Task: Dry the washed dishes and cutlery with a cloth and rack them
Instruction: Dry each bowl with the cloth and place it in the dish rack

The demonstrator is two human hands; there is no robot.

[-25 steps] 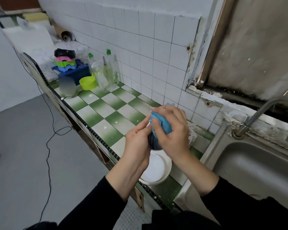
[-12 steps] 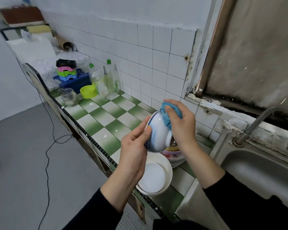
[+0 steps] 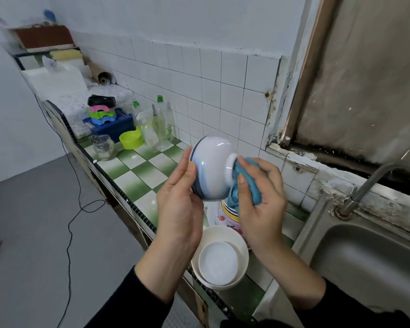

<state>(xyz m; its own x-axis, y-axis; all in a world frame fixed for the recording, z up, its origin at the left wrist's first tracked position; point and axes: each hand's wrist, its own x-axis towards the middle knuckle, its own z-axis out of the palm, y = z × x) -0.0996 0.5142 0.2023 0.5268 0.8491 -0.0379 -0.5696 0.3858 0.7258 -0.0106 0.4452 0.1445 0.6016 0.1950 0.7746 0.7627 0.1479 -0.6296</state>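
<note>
A white bowl with blue bands is held in the air on its side, its foot turned to the right. My left hand grips it at the rim. My right hand clutches a bunched blue cloth and presses it against the bowl's foot. Below my hands a white bowl with a smaller white dish inside it stands on the green-and-white checked counter. Behind it lies a stack of patterned plates and bowls, partly hidden by my hands.
A steel sink with a curved tap is at the right. Further along the counter stand a glass jar, a lime bowl, clear bottles and a blue rack holding coloured dishes. A black cable runs over the grey floor.
The bowl has been turned so that its foot faces right. My right hand with the cloth has moved from the rim and inside to the foot. The view has tilted up slightly.
</note>
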